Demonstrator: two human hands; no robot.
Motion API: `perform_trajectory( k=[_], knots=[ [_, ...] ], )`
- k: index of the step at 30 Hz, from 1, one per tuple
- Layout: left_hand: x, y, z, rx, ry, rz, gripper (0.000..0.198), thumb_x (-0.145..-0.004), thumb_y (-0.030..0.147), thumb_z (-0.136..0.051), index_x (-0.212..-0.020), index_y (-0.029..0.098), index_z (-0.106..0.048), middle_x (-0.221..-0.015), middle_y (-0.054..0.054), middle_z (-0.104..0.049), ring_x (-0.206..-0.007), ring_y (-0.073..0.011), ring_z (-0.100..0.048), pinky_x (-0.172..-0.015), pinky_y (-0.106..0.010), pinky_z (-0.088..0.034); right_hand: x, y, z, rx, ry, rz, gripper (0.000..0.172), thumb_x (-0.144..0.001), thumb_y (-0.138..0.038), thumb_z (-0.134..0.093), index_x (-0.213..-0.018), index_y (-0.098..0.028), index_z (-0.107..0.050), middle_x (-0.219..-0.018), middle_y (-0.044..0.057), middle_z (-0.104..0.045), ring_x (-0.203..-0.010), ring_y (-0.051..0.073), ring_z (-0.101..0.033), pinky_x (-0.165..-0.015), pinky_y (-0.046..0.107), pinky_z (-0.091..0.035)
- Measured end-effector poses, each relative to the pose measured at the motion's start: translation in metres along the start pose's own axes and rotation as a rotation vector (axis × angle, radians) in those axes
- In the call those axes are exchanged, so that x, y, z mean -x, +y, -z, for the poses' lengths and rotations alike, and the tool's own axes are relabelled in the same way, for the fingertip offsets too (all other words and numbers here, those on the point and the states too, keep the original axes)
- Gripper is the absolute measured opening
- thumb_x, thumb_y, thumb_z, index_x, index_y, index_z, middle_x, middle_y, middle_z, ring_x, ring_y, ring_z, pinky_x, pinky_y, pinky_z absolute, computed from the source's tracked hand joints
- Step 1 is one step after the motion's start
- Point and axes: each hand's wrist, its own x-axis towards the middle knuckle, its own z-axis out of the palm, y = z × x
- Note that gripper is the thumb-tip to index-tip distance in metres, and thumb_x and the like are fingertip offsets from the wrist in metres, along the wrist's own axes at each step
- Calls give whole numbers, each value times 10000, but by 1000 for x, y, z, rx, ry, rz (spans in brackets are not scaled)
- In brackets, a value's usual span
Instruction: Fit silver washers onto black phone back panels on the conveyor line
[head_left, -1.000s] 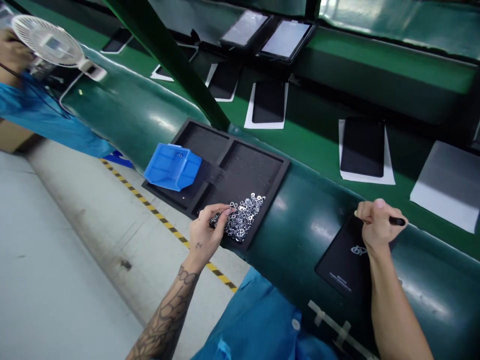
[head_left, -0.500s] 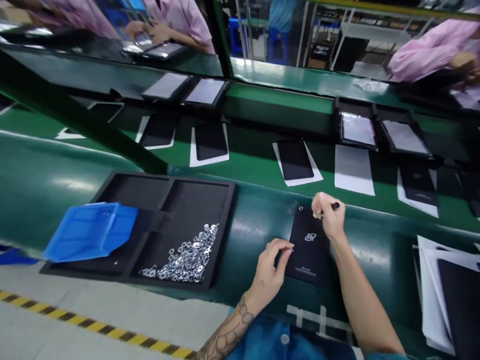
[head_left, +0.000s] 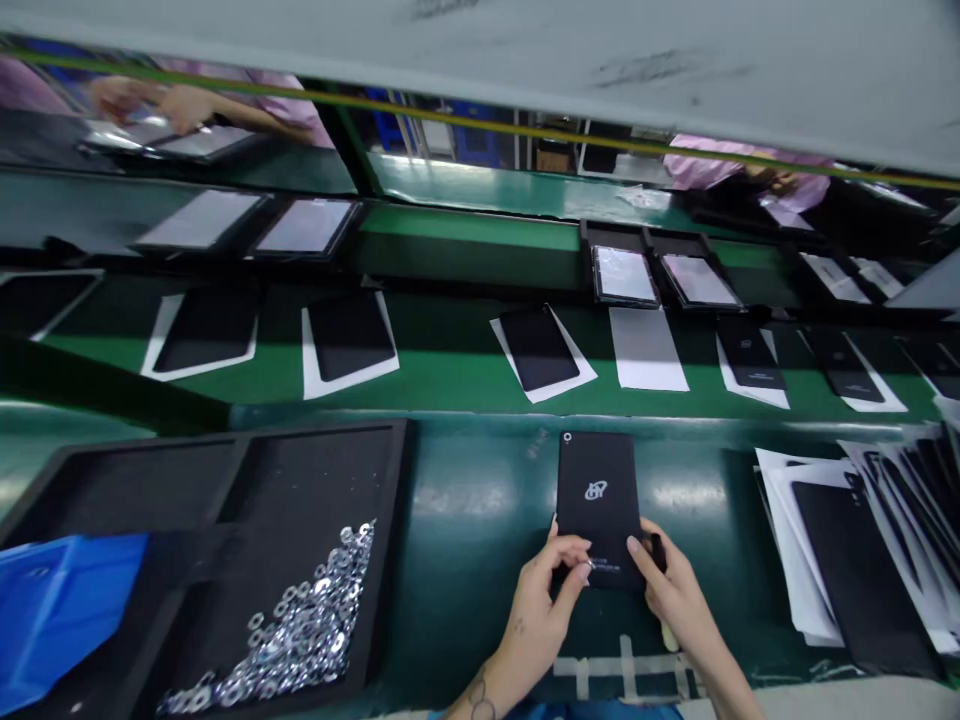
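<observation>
A black tablet back cover [head_left: 598, 495] with a white logo lies face down on the dark green bench in front of me. My left hand [head_left: 546, 590] pinches at its near left corner, fingertips pressed together. My right hand [head_left: 670, 590] grips the near right corner and still has a thin black pen-like tool tucked in its fingers. To the left, a pile of small silver washers [head_left: 289, 630] lies in a black foam tray [head_left: 330, 470].
A blue plastic bin [head_left: 60, 610] rests on the tray's left side. Black covers on white sheets [head_left: 544, 350] ride the green conveyor behind. A stack of covers and sheets [head_left: 847, 540] sits at right. People in pink sleeves [head_left: 739, 170] work across the line.
My left hand left the washer pile and came to the cover's near edge. My right hand slid from the cover's top down to its near right corner. The view swung right.
</observation>
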Motion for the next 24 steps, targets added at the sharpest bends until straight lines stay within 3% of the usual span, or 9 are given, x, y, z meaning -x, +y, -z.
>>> perform_trajectory(
  k=[3, 7, 10, 12, 15, 17, 19, 22, 24],
  knots=[
    [-6, -4, 16, 67, 53, 60, 303, -1059, 444, -649, -1202, 192, -737, -1001, -82, -769, -901, -206, -744, -831, -300, -628, -29, -30, 21, -110, 98, -11, 750, -856, -689, -800, -1427, -223, -663, -695, -36, -573, -405, 74, -340, -335, 215, -288],
    [1, -9, 37, 21, 112, 37, 258, -1063, 430, -657, -1067, 193, -759, -967, -71, -760, -864, -192, -736, -791, -274, -608, -92, -109, 76, -194, 275, 183, 747, -813, -577, -886, -1442, -248, -654, -737, -51, -522, -460, 66, -349, -366, 195, -288],
    [9, -13, 38, -15, 86, -64, 217, -1080, 373, -638, -1048, 199, -765, -984, -71, -745, -825, -178, -724, -742, -263, -589, -144, -155, 118, -162, 203, 330, 631, -855, -541, -840, -1393, -252, -682, -749, -55, -480, -470, 59, -272, -396, 208, -251],
    [9, -15, 34, -31, 100, -126, 196, -1086, 337, -627, -1047, 202, -764, -995, -71, -734, -803, -168, -715, -720, -257, -580, -174, -161, 138, -10, 235, 312, 574, -896, -558, -751, -1363, -229, -686, -772, -29, -521, -477, 78, -295, -416, 227, -240],
    [4, -17, 25, -52, 165, -175, 176, -1094, 303, -608, -1067, 205, -751, -1010, -71, -730, -778, -158, -711, -720, -259, -583, -202, -137, 151, 505, 455, 232, 442, -931, -495, -638, -1209, -164, -728, -854, 75, -647, -581, 159, -490, -505, 274, -349],
    [0, -18, 22, -83, 182, -195, 163, -1096, 291, -602, -1098, 209, -743, -992, -65, -731, -772, -160, -715, -725, -262, -586, -210, -115, 142, 819, 536, 267, 377, -949, -437, -588, -1142, -151, -739, -983, 155, -719, -752, 236, -620, -640, 322, -451],
    [-1, -17, 20, -122, 167, -217, 159, -1096, 283, -595, -1109, 211, -737, -977, -61, -733, -781, -166, -720, -732, -267, -585, -214, -104, 118, 929, 484, 375, 343, -978, -415, -546, -1123, -171, -739, -1078, 175, -750, -900, 285, -676, -773, 363, -493],
    [-1, -14, 21, -170, 126, -244, 174, -1103, 278, -571, -1063, 209, -726, -979, -68, -736, -805, -179, -719, -746, -282, -575, -225, -114, 62, 876, 325, 532, 293, -1012, -400, -533, -1112, -208, -729, -1074, 136, -773, -960, 283, -703, -857, 363, -499],
    [0, -11, 21, -198, 107, -248, 187, -1108, 275, -555, -1039, 211, -717, -966, -71, -734, -832, -193, -718, -769, -296, -572, -239, -131, 24, 857, 206, 531, 273, -1017, -388, -569, -1161, -209, -717, -1080, 120, -779, -984, 269, -711, -882, 342, -498]
  ],
)
